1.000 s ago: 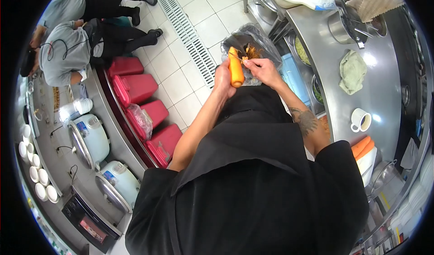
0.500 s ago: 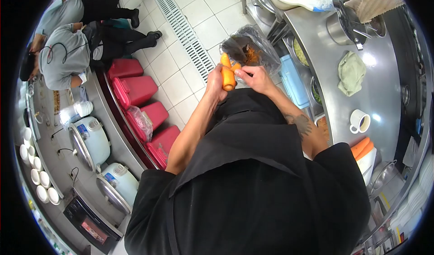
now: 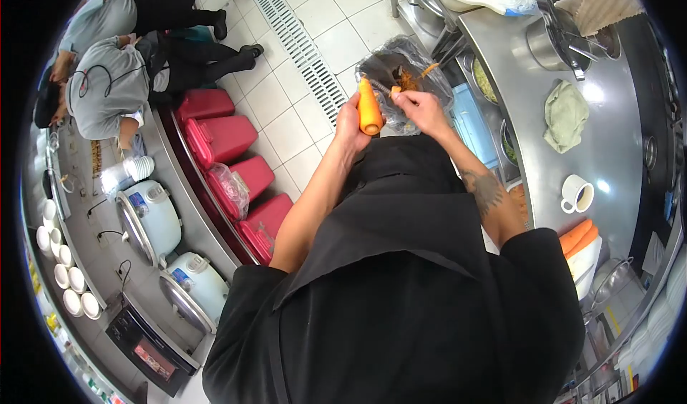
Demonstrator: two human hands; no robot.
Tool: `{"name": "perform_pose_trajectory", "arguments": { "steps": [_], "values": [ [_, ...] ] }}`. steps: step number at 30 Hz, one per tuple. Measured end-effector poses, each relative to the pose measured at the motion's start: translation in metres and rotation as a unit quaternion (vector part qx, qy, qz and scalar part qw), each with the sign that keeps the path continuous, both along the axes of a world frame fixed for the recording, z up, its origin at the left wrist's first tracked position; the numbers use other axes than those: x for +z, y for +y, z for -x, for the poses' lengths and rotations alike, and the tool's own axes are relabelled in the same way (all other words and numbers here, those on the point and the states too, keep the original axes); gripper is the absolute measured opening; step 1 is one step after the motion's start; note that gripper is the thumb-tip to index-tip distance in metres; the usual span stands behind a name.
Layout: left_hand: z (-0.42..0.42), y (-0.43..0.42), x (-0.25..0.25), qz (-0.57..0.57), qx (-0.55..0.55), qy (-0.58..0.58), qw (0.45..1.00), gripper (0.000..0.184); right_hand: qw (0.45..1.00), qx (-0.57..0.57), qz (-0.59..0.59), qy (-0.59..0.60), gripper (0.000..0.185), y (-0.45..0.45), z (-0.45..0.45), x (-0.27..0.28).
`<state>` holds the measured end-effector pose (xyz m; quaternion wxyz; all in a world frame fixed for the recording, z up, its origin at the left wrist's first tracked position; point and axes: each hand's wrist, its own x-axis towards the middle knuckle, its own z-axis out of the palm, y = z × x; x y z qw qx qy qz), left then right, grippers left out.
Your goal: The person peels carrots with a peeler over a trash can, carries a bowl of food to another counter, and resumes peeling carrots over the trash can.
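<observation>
My left hand (image 3: 351, 123) is closed around an orange carrot (image 3: 370, 110), its thick end pointing toward me and its narrow end away. To the right, my right hand (image 3: 425, 111) grips a small peeler (image 3: 394, 90) with an orange part near the fingers; its dark blade points toward the carrot's narrow end, apart from the peeled-looking side. Beneath both hands stands a bin lined with a clear plastic bag (image 3: 438, 75), with orange peelings (image 3: 406, 80) inside. One strip of peel (image 3: 429, 69) shows near the bag's far right side.
On the right, a steel counter (image 3: 529, 118) bears a green cloth (image 3: 565, 116), a white mug (image 3: 577, 193) and more carrots (image 3: 578, 238) on a white board. Red bins (image 3: 222, 138) and rice cookers (image 3: 152, 218) line the left. Two people (image 3: 107, 82) stand at the upper left.
My right hand has moved right, taking the peeler off the carrot. The carrot's narrow end is now uncovered, and a peel strip has appeared over the bin.
</observation>
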<state>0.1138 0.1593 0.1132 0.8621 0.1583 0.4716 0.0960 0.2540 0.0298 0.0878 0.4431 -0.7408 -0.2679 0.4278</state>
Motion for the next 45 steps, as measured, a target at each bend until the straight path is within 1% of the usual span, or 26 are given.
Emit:
{"name": "perform_pose_trajectory", "arguments": {
  "steps": [2,4,6,8,10,12,15,17,20,21,22,24,25,26,27,28,29,30,32,34,35,36,38,39,42,45],
  "values": [
    [-0.002,0.007,-0.017,0.002,0.012,0.007,1.000,0.035,0.989,0.004,-0.130,-0.073,0.038,-0.006,0.017,0.041],
    [-0.008,0.007,-0.022,-0.034,0.065,0.035,0.997,0.037,0.975,0.041,-0.174,-0.133,0.035,-0.011,0.023,0.054],
    [-0.009,0.006,-0.024,-0.053,0.059,0.034,0.996,0.038,0.975,0.049,-0.167,-0.141,0.032,-0.014,0.023,0.059],
    [-0.010,0.007,-0.025,-0.074,0.067,0.030,0.995,0.038,0.968,0.072,-0.153,-0.183,0.028,-0.016,0.022,0.059],
    [-0.010,0.006,-0.025,-0.078,0.066,0.039,0.994,0.038,0.970,0.073,-0.152,-0.175,0.028,-0.017,0.021,0.059],
    [-0.015,0.001,-0.012,-0.082,0.064,0.048,0.993,0.038,0.972,0.073,-0.149,-0.168,0.028,-0.015,0.019,0.056],
    [-0.012,-0.011,0.006,-0.059,0.031,0.084,0.994,0.039,0.976,0.057,-0.151,-0.146,0.034,-0.009,0.019,0.043],
    [-0.008,-0.014,0.012,-0.072,-0.021,0.075,0.994,0.035,0.993,0.072,-0.082,-0.034,0.035,-0.006,0.017,0.037],
    [-0.001,-0.010,0.011,-0.071,-0.022,0.052,0.996,0.041,0.992,0.055,-0.117,-0.012,0.036,0.001,0.025,0.020],
    [0.003,-0.008,0.009,-0.063,-0.045,0.080,0.994,0.041,0.992,0.057,-0.115,-0.013,0.036,0.002,0.024,0.002],
    [0.005,-0.011,0.006,-0.062,-0.044,0.078,0.994,0.041,0.994,0.037,-0.103,-0.019,0.038,0.007,0.023,-0.016],
    [0.013,-0.025,0.017,-0.054,-0.110,0.070,0.990,0.037,0.998,0.011,-0.058,-0.012,0.043,0.014,0.015,-0.039],
    [0.013,-0.031,0.021,-0.038,-0.118,0.070,0.990,0.038,0.999,0.027,-0.023,-0.013,0.046,0.015,0.009,-0.046],
    [0.012,-0.034,0.028,-0.047,-0.142,0.079,0.986,0.039,0.999,0.042,0.014,-0.014,0.049,0.014,0.004,-0.052],
    [0.009,-0.035,0.034,-0.051,-0.151,0.070,0.985,0.039,0.999,0.039,0.015,-0.014,0.049,0.010,0.001,-0.058],
    [0.006,-0.037,0.040,-0.053,-0.158,0.059,0.984,0.040,0.994,0.025,0.043,0.098,0.047,0.006,0.000,-0.064],
    [0.004,-0.038,0.038,-0.052,-0.153,0.058,0.985,0.040,0.976,0.014,0.070,0.206,0.044,0.004,-0.002,-0.062],
    [0.001,-0.034,0.034,-0.050,-0.124,0.056,0.989,0.038,0.977,0.022,0.069,0.203,0.044,0.005,-0.005,-0.059],
    [0.003,-0.024,0.028,-0.052,-0.090,0.062,0.993,0.037,0.982,-0.043,0.087,0.163,0.053,0.006,0.004,-0.050],
    [0.009,-0.016,0.015,-0.033,-0.032,0.075,0.996,0.032,0.985,-0.037,0.086,0.147,0.050,0.005,0.011,-0.039],
    [0.014,-0.011,-0.002,-0.018,-0.005,0.067,0.998,0.029,0.997,-0.023,0.022,0.066,0.046,0.000,0.016,-0.031],
    [0.014,-0.007,-0.011,-0.019,-0.003,0.067,0.998,0.029,0.999,-0.010,-0.043,-0.020,0.043,-0.004,0.019,-0.020],
    [0.010,-0.004,-0.021,-0.041,0.048,0.081,0.995,0.029,0.994,0.006,-0.094,-0.063,0.032,-0.012,0.028,0.024],
    [0.007,-0.005,-0.018,-0.067,0.036,0.072,0.995,0.038,0.991,0.028,-0.103,-0.083,0.031,-0.014,0.029,0.036],
    [-0.004,0.000,-0.016,-0.075,0.051,0.070,0.993,0.039,0.984,0.066,-0.116,-0.119,0.030,-0.018,0.024,0.058],
    [-0.008,0.004,-0.020,-0.083,0.048,0.054,0.994,0.039,0.974,0.085,-0.139,-0.159,0.030,-0.018,0.021,0.063]
  ]
}}
